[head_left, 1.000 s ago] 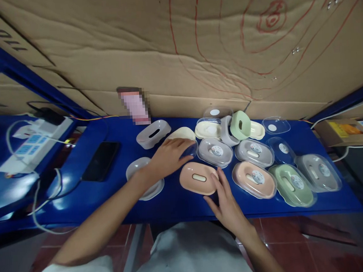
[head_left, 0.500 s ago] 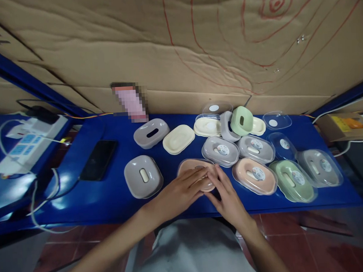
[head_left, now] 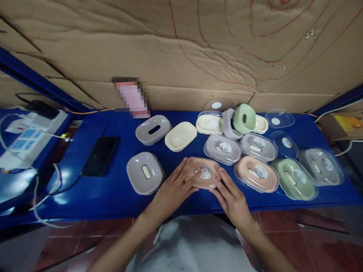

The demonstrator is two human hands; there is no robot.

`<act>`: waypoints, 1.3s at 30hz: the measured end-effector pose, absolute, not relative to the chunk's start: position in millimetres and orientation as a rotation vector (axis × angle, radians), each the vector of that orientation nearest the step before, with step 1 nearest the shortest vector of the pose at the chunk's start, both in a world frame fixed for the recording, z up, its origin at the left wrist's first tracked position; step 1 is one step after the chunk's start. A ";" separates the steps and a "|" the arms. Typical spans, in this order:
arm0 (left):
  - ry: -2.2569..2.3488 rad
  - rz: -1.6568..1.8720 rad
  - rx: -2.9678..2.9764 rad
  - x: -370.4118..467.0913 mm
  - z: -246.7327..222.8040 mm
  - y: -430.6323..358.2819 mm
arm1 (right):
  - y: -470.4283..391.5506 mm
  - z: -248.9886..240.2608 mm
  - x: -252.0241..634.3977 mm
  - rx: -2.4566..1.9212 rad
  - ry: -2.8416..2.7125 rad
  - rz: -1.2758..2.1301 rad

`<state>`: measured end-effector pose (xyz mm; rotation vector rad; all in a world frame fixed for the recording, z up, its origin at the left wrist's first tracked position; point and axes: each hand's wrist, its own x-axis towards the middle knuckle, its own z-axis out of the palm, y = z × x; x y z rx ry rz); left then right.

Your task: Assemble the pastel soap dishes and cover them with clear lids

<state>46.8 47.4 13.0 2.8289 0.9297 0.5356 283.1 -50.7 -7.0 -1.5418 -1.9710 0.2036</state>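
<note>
Though bare before, now-lidded peach box (head_left: 201, 163)

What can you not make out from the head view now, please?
- Head view: much of the pink case's left end, hidden by the left hand.
- Head view: print on its round sticker, too small.
- Head view: the phone-like object's front, pixelated.
- Head view: the rest of the cardboard's lettering, cut off by the left edge.

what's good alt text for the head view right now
Left hand and right hand hold a peach case with a clear lid on a blue table. More lidded cases lie to the right, a grey case and black phone to the left.
</note>
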 end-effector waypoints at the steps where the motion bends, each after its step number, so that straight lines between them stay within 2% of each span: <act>1: 0.940 0.543 2.843 47.2 12.5 46.3 | -51.5 -7.8 283.5 -1.545 -1.977 0.190; 10: 0.967 0.510 2.976 38.6 10.5 28.4 | -65.3 -17.8 286.8 -1.513 -2.054 0.105; 18: 1.030 0.615 2.994 37.7 11.9 38.1 | -39.3 -0.9 292.9 -1.499 -2.092 0.213; 31: 1.052 0.718 2.856 48.4 -3.4 52.3 | -21.2 -10.8 292.3 -1.611 -2.116 0.056; 39: 1.241 0.753 2.878 4.4 7.5 24.0 | -22.7 7.3 274.6 -1.421 -2.347 0.184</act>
